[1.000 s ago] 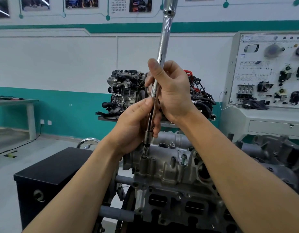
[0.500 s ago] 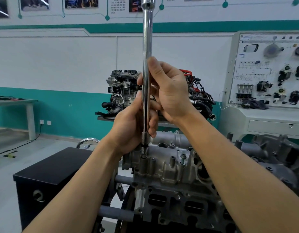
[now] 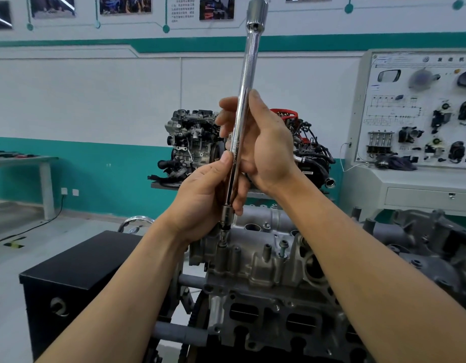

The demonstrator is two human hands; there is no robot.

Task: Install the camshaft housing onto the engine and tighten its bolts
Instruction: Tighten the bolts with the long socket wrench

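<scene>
A long chrome extension bar (image 3: 246, 74) stands nearly upright, its top leaning slightly right. The socket at its lower end (image 3: 225, 218) sits on a bolt at the near left corner of the grey camshaft housing (image 3: 255, 260). My left hand (image 3: 205, 195) is wrapped around the bar's lower part. My right hand (image 3: 263, 142) holds the bar higher up, fingers curled behind it. Another bolt (image 3: 283, 248) stands proud of the housing to the right. The housing rests on the engine (image 3: 273, 318) below.
A black cabinet (image 3: 74, 279) stands left of the engine. Another grey casting (image 3: 436, 247) lies at the right. Behind are a display engine (image 3: 192, 142) on a stand, a training panel (image 3: 420, 111) at the right, and a table (image 3: 24, 163) at far left.
The bar swung from leaning right to vertical and back to a slight right lean. Both hands shifted their hold on it as it turned; the socket stayed on the same bolt.
</scene>
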